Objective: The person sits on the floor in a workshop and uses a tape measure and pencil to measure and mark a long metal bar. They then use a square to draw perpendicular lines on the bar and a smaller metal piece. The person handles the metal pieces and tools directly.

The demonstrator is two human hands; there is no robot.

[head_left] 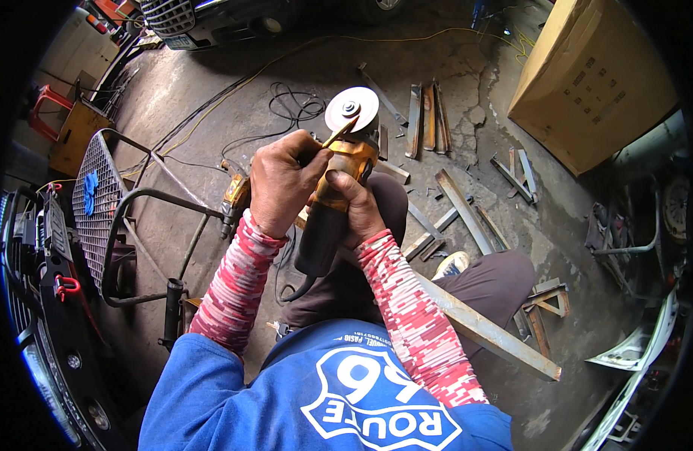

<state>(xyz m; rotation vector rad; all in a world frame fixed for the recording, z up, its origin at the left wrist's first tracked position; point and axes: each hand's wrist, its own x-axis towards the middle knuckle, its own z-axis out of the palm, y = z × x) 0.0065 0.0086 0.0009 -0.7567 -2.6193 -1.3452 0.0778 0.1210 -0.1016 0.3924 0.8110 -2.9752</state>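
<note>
Grinder (321,233) gripped in right hand (359,209), long axis forward; disc (358,99) ahead-right of left hand (285,179), nearer one, pinching thin yellow tool (339,134).

I'm sitting in a workshop for vehicles and metalwork. The angle grinder (324,233) I hold says so, as does everything around it: a car's front end (211,28) beyond the grinder, rusty steel bars (464,212) strewn to its right on the stained concrete floor (196,83), a power drill (235,199) just left of it, and farther left a vehicle bumper (58,252) with red shackles (66,287).
</note>
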